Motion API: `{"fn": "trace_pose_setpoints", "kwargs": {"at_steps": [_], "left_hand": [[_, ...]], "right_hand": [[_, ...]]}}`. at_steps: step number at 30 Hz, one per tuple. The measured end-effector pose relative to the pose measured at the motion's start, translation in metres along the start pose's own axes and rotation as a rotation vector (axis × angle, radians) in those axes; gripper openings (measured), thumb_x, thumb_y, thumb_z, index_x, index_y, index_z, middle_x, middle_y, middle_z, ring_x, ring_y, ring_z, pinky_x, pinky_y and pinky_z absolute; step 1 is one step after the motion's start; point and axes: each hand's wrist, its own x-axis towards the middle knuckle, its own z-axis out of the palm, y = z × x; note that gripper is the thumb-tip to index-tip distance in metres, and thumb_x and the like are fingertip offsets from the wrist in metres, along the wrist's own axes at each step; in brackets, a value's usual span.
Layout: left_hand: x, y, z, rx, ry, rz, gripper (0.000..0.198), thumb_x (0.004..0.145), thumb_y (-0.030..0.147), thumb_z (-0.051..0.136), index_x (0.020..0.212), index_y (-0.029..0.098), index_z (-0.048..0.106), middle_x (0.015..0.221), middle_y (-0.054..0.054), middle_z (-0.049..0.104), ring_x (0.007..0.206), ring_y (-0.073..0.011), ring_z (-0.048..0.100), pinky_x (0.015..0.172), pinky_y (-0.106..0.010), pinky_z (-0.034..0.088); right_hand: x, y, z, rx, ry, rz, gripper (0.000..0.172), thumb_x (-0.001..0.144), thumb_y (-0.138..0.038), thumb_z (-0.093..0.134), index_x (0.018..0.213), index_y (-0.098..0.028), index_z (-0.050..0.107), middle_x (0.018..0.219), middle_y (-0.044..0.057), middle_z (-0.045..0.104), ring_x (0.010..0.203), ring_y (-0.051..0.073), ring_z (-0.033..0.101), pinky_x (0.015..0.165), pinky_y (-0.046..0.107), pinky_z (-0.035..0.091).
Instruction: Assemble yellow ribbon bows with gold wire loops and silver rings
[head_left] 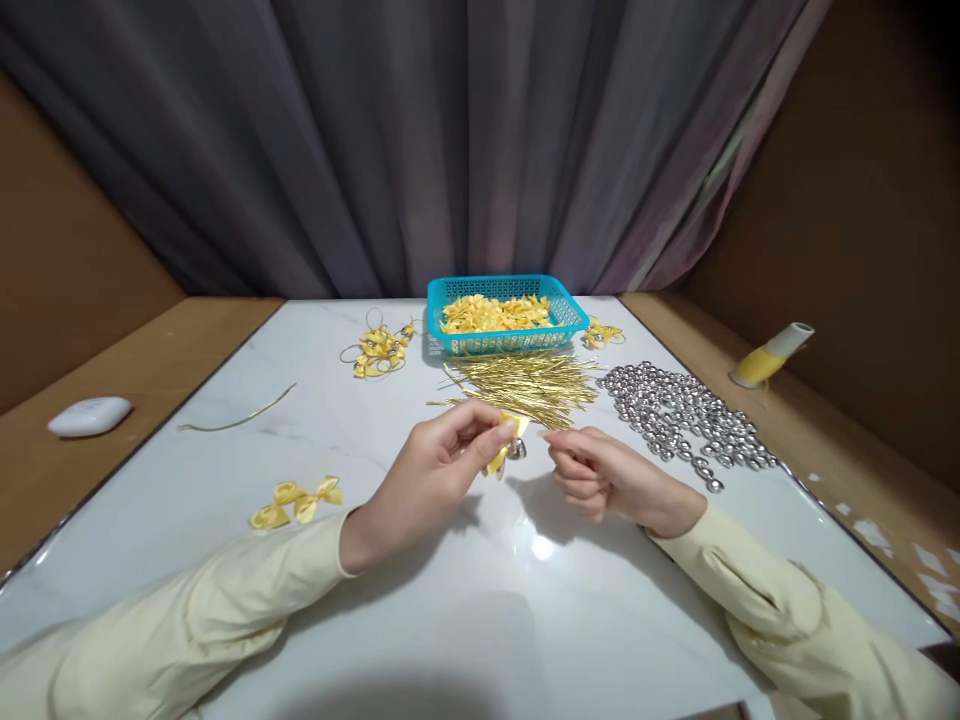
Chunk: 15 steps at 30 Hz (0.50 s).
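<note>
A yellow satin ribbon bow (pixel 496 462) with a shiny silver heart-like bead (pixel 517 449) at its right is above the middle of the white marbled bench (pixel 450 640), clamped in the left hand's (pixel 442 455) grip. The right hand's (pixel 611 475) fingers curl together just right of it; whether they hold anything, I cannot tell. Beyond lie thin gold metallic ties (pixel 525 385), then a turquoise plastic basket (pixel 510 343) of yellow ribbon pieces (pixel 495 315); silver beads (pixel 682 415) spread far right.
</note>
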Motion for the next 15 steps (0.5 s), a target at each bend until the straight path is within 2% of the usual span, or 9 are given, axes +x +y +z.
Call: {"fn": "trace_pose_setpoints", "kwargs": {"at_steps": [6, 15], "left_hand": [[-0.001, 0.0, 0.0, -0.006, -0.08, -0.034, 0.018, 0.086, 0.03, 0.048, 0.076, 0.015, 0.053, 0.063, 0.003, 0.047, 0.059, -0.0087, 0.042, 0.055, -0.022, 0.034], [-0.004, 0.011, 0.0, -0.02, -0.143, -0.058, 0.018, 0.086, 0.027, 0.047, 0.074, 0.014, 0.054, 0.064, 0.003, 0.048, 0.057, -0.0078, 0.042, 0.053, -0.02, 0.035]], "right_hand": [[0.007, 0.005, -0.003, 0.169, -0.079, 0.125, 0.049, 0.087, -0.04, 0.038, 0.045, -0.018, 0.025, 0.035, -0.01, 0.019, 0.029, 0.003, 0.011, 0.028, 0.014, 0.013], [0.002, 0.0, 0.001, 0.207, -0.061, 0.113, 0.05, 0.087, -0.035, 0.039, 0.042, -0.017, 0.024, 0.033, -0.01, 0.02, 0.027, 0.002, 0.012, 0.026, 0.013, 0.014]]}}
